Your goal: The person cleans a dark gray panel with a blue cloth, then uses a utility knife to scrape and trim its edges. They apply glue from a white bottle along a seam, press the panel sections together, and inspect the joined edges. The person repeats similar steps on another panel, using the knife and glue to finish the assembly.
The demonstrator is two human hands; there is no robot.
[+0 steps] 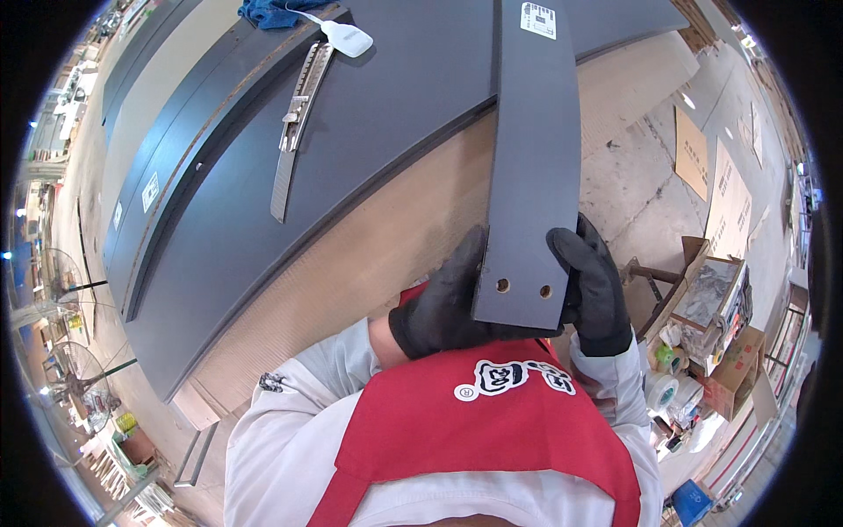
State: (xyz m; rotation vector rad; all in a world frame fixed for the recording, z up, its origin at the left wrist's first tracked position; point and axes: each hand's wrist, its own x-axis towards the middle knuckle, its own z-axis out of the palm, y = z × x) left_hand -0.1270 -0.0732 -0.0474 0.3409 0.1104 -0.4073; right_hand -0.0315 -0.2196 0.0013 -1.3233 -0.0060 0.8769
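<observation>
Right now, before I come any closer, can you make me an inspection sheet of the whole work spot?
Surface: a big dark grey panel, with tan corrugated cardboard showing beside its near edge.
Job's things: a long grey board with two holes near its near end and a white label farther up.
Clutter: a slim metal tool, a white piece and a blue cloth, toward upper left.
Grippers: gloved left hand and gloved right hand, holding the board's near end from either side.
Cables: a thin white cord at the white piece; its far end is unclear.
Surroundings: fans left; a cardboard box right.
</observation>
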